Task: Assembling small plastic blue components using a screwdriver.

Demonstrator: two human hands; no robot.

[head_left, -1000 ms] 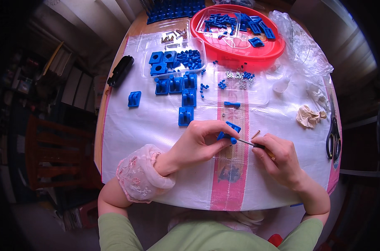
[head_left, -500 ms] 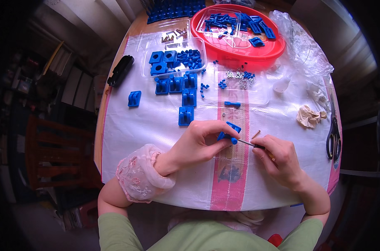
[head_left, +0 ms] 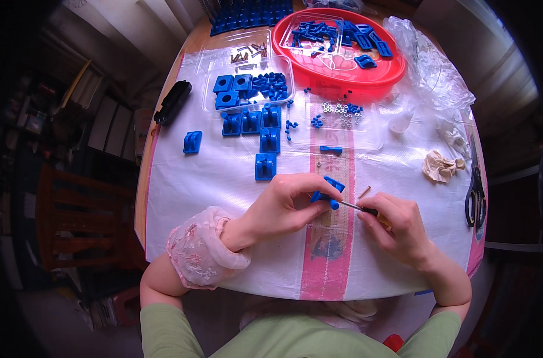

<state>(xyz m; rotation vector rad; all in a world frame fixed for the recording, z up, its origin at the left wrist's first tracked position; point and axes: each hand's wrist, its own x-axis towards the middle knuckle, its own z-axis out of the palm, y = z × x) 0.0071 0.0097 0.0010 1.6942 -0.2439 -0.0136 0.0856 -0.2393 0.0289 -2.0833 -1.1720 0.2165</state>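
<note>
Between the fingers and thumb of my left hand (head_left: 288, 201) is a blue plastic part (head_left: 333, 185), partly covered by the fingers. My right hand (head_left: 397, 224) grips a screwdriver (head_left: 352, 206) by its dark handle, and the thin metal shaft points left with its tip at the blue part. A brass-coloured screw (head_left: 365, 191) lies on the cloth just beyond my right fingers. Farther off on the striped cloth is a small blue plastic piece (head_left: 331, 150), with a small nut (head_left: 319, 163) nearer to my left hand.
Blue blocks (head_left: 265, 166) stand in a column beyond my left hand. Behind them is a clear plastic box (head_left: 208, 98) of blue pieces. A red basin (head_left: 343, 83) stands at the back. Scissors (head_left: 476, 200) and crumpled paper (head_left: 443, 167) lie at the right, a black case (head_left: 173, 101) at the left.
Both hands stay almost in place. The blue part and the screwdriver have shifted very slightly; my left hand still holds the one, my right hand the other.
</note>
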